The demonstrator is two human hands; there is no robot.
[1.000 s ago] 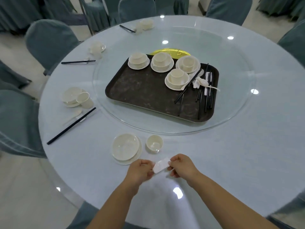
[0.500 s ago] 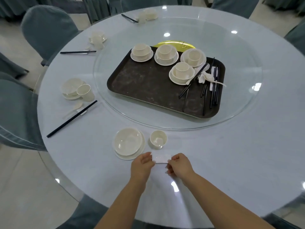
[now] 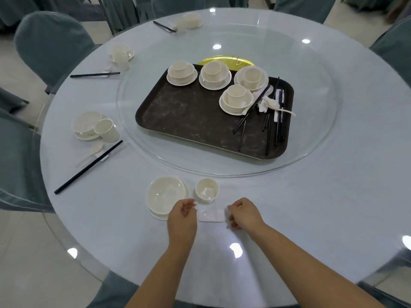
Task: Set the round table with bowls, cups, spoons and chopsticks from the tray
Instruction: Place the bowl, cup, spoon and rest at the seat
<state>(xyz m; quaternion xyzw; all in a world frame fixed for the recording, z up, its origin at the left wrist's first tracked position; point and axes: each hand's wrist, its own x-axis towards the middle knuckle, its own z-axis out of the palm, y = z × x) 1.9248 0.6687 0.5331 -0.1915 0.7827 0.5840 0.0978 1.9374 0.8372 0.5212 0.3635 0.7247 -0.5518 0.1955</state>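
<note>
A small white rest (image 3: pixel 210 215) lies flat on the round table (image 3: pixel 311 207) near me. My left hand (image 3: pixel 182 215) sits just left of it and my right hand (image 3: pixel 243 214) just right, fingers loosely curled, neither touching it. Beyond them stand a cream bowl on a plate (image 3: pixel 167 197) and a cream cup (image 3: pixel 206 190). The dark tray (image 3: pixel 189 116) on the glass turntable carries several bowl-and-cup stacks (image 3: pixel 236 98), black chopsticks (image 3: pixel 278 121) and white spoons (image 3: pixel 270 104).
Three place settings lie along the left and far edge: bowl and cup (image 3: pixel 94 127) with chopsticks (image 3: pixel 89 166), another set (image 3: pixel 121 54), and a far one (image 3: pixel 190 20). Grey-blue covered chairs (image 3: pixel 47 44) ring the table. A gold disc (image 3: pixel 224 60) shows behind the tray.
Both hands held the white rest above the table, lowered it next to the cup, and have now let go and drawn slightly apart.
</note>
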